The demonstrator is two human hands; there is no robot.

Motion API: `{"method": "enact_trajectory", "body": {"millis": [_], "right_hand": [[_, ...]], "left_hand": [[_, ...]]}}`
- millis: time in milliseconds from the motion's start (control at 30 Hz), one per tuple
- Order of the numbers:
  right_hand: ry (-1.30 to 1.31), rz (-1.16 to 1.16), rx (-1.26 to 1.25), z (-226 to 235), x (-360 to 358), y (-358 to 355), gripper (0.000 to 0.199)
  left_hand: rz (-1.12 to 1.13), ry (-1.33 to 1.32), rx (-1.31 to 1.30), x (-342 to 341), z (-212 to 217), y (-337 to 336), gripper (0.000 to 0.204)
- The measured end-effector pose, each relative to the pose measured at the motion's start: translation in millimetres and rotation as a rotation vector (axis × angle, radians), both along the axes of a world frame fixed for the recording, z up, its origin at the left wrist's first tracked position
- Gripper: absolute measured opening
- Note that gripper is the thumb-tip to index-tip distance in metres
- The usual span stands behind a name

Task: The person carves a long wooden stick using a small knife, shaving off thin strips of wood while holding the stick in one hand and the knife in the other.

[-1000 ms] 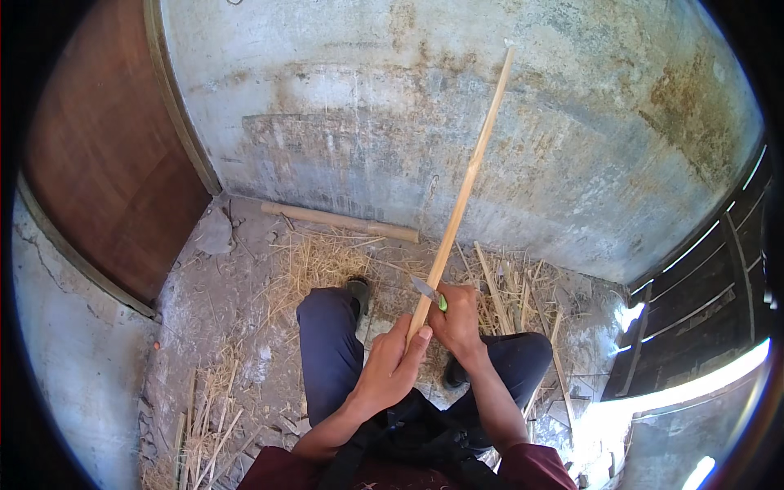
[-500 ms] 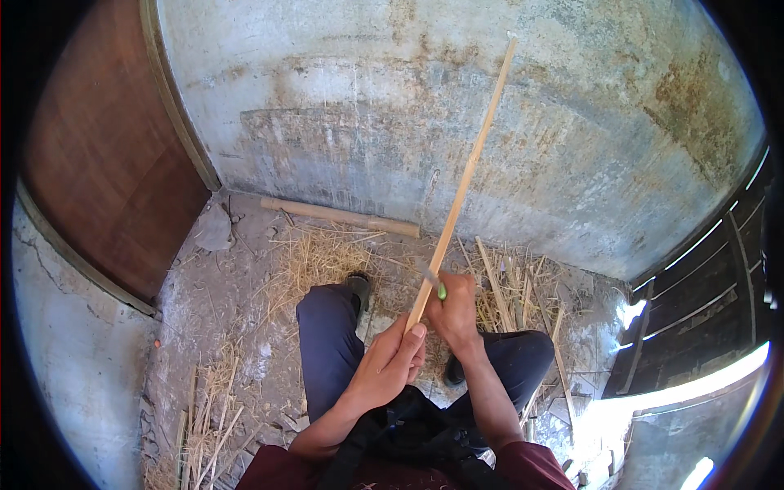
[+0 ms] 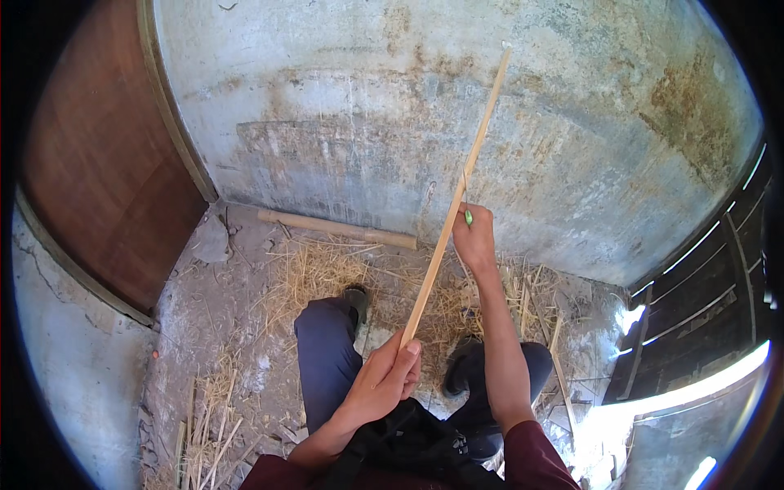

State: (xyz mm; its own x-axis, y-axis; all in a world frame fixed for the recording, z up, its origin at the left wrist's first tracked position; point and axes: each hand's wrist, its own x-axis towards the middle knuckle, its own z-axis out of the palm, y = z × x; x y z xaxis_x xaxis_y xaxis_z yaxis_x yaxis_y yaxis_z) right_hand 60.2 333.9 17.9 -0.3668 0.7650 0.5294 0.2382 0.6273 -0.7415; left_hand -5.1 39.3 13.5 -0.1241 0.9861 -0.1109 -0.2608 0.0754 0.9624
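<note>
A long, pale bamboo strip (image 3: 441, 247) slants up and away to the right in front of the wall. Its near end is gripped by my left hand (image 3: 380, 380), the thumb pressed along the top. My right hand (image 3: 475, 238) is closed round a knife with a green handle (image 3: 469, 217), further up the strip. The thin blade lies against the strip's right side, just beyond my knuckles; its edge is too small to make out.
A bamboo pole (image 3: 339, 229) lies along the foot of the stained wall (image 3: 343, 163). Pale shavings (image 3: 314, 273) litter the floor between and beyond my boots. Cut strips (image 3: 214, 441) lie at the lower left. A brown door (image 3: 114, 155) stands left, dark slatted boards (image 3: 702, 310) right.
My right hand has moved with the knife away from my left hand, up along the strip, and the arm is stretched further. The left hand keeps its hold, slightly lower.
</note>
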Motion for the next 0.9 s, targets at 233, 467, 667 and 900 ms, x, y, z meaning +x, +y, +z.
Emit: {"method": "enact_trajectory", "body": {"millis": [233,467,667,900], "right_hand": [[0.044,-0.072,0.033,26.1,-14.5,55.0,0.02],[-0.045,-0.07,0.042,30.3,-1.9,69.7,0.021],[-0.269,-0.003,0.149,34.9,14.2,-19.2,0.013],[-0.271,-0.118,0.225,28.0,16.6,20.8,0.013]], "left_hand": [[0.018,-0.002,-0.023,-4.3,4.9,-0.1,0.031],[-0.037,-0.096,-0.024,-7.3,0.1,0.8,0.029],[-0.004,0.003,0.001,-6.1,1.0,1.8,0.025],[0.006,0.097,0.015,-0.2,5.3,5.5,0.025]]}}
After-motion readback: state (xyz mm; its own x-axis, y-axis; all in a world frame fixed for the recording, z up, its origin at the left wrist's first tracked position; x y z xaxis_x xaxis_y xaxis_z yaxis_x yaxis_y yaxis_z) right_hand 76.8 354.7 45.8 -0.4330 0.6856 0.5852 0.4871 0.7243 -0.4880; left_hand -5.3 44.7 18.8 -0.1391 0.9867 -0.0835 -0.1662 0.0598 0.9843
